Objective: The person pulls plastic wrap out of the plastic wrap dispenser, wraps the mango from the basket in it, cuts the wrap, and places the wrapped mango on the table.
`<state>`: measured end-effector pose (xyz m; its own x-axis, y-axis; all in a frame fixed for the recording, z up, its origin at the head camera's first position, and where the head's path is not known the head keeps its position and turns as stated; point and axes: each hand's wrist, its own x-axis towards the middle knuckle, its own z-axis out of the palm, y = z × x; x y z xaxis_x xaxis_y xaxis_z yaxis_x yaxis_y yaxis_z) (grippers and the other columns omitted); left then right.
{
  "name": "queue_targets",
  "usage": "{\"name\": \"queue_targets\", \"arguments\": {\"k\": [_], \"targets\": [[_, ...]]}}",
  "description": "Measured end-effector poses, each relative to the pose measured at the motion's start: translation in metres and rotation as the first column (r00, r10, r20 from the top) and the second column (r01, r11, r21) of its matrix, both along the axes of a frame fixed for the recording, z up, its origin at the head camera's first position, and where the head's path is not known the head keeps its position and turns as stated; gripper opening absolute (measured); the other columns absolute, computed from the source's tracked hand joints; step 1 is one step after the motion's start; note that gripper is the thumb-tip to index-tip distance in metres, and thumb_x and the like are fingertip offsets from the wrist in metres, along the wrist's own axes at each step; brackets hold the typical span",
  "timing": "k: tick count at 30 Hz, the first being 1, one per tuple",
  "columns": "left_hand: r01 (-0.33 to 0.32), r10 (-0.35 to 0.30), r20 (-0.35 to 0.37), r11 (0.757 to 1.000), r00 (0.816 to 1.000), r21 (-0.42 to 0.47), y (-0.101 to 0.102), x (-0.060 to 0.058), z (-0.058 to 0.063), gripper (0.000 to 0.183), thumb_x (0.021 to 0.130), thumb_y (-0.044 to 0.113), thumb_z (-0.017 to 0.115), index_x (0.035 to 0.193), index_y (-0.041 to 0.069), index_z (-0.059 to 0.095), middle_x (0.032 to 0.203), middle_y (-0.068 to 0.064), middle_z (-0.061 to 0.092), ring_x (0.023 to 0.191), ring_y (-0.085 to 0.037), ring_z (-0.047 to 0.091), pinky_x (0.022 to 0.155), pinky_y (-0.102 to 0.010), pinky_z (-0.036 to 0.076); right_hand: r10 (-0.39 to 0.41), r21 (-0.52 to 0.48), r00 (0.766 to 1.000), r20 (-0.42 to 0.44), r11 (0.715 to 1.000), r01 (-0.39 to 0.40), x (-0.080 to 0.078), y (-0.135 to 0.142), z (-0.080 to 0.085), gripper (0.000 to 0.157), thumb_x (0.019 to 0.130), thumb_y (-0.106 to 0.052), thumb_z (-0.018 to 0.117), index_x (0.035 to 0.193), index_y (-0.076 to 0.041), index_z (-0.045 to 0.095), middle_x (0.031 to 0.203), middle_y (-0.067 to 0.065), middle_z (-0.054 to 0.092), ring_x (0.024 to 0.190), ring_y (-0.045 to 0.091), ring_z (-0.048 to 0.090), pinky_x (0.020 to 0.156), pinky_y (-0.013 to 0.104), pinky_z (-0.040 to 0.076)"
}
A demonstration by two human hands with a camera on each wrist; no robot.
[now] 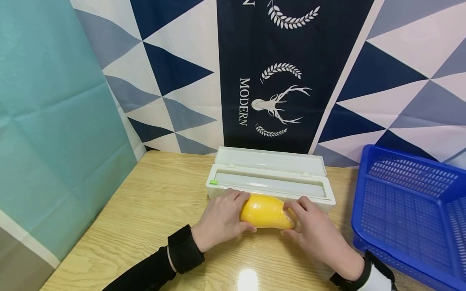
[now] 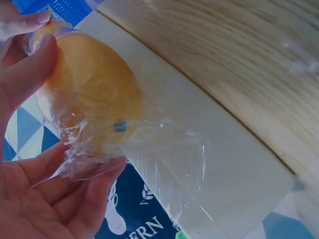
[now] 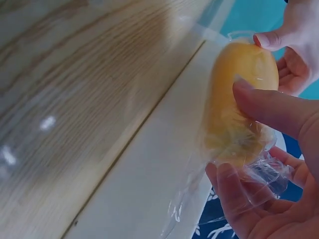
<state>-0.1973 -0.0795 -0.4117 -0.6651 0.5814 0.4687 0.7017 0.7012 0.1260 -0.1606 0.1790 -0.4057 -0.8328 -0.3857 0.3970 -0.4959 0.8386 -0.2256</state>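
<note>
A yellow mango [image 1: 265,211] wrapped in clear cling film is held between both hands, in front of a white cling film dispenser. My left hand [image 1: 223,220] grips its left end, fingers on the far side and thumb on the near side. At the tapered right end, my right hand [image 1: 318,232] pinches the fruit and the film. In the left wrist view, loose cling film [image 2: 184,159] trails from the mango [image 2: 97,82] over the white surface. The right wrist view shows bunched film [image 3: 266,172] by the fingers below the mango [image 3: 229,117].
The dispenser [image 1: 329,193] stands against the patterned backdrop, its lid [image 1: 269,161] raised. Inside it lies a pale roll [image 1: 267,183], with a green slider [image 1: 213,182] at the left. A blue plastic basket [image 1: 358,202] stands at the right of the wooden table [image 1: 160,202].
</note>
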Motion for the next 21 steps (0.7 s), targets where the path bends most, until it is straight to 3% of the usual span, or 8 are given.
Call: {"name": "queue_targets", "arguments": {"k": [7, 16, 21], "targets": [[0.02, -0.021, -0.032, 1.0, 0.999, -0.02, 0.0, -0.003, -0.001, 0.077, 0.068, 0.061, 0.085, 0.119, 0.007, 0.066, 0.11, -0.006, 0.07, 0.097, -0.019, 0.066, 0.086, -0.031, 0.053, 0.003, -0.016, 1.0, 0.026, 1.0, -0.003, -0.004, 0.003, 0.002, 0.055, 0.063, -0.026, 0.096, 0.107, -0.016, 0.066, 0.087, -0.006, 0.054, 0.068, 0.007, 0.047, 0.059, 0.026, 0.044], [0.03, -0.03, 0.003, 0.999, 1.0, -0.039, 0.001, -0.008, 0.002, 0.074, 0.067, 0.064, 0.084, 0.113, 0.008, 0.069, 0.101, -0.004, 0.071, 0.087, -0.016, 0.067, 0.077, -0.028, 0.055, -0.006, -0.03, 0.998, 0.058, 1.0, 0.008, -0.007, 0.004, 0.005, 0.053, 0.064, -0.027, 0.095, 0.108, -0.013, 0.071, 0.088, -0.006, 0.062, 0.073, 0.005, 0.056, 0.064, 0.029, 0.051], [0.029, -0.027, 0.046, 0.999, 0.999, -0.043, 0.002, -0.013, 0.005, 0.07, 0.064, 0.064, 0.085, 0.108, 0.011, 0.07, 0.091, 0.001, 0.069, 0.075, -0.01, 0.061, 0.066, -0.023, 0.049, -0.002, -0.027, 0.998, 0.066, 1.0, 0.004, -0.01, 0.005, 0.004, 0.052, 0.064, -0.027, 0.095, 0.107, -0.011, 0.071, 0.088, -0.005, 0.064, 0.077, 0.007, 0.06, 0.066, 0.031, 0.053]]}}
